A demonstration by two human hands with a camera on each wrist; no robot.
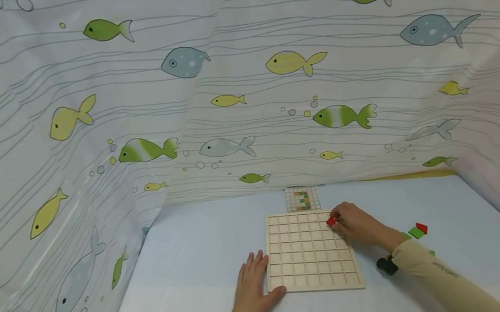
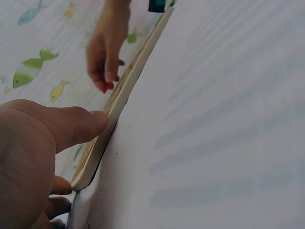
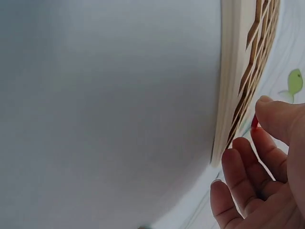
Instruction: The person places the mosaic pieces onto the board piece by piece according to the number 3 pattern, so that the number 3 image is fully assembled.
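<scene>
A light wooden board (image 1: 309, 251) with a grid of square recesses lies on the table. My right hand (image 1: 357, 223) pinches a small red tile (image 1: 331, 221) between thumb and index finger over the board's upper right part; the right wrist view shows the tile (image 3: 255, 121) edge-on in the fingers of that hand (image 3: 267, 167). My left hand (image 1: 252, 291) lies at the board's lower left corner, fingers spread, its thumb on the edge. In the left wrist view, the thumb of this hand (image 2: 43, 143) touches the board's rim (image 2: 102, 143).
Behind the board lies a printed grid card (image 1: 303, 199) with orange and green squares. Right of the board, partly behind my right forearm, are loose green tiles (image 1: 416, 232) and a red one (image 1: 422, 227). A fish-patterned sheet (image 1: 242, 112) surrounds the table.
</scene>
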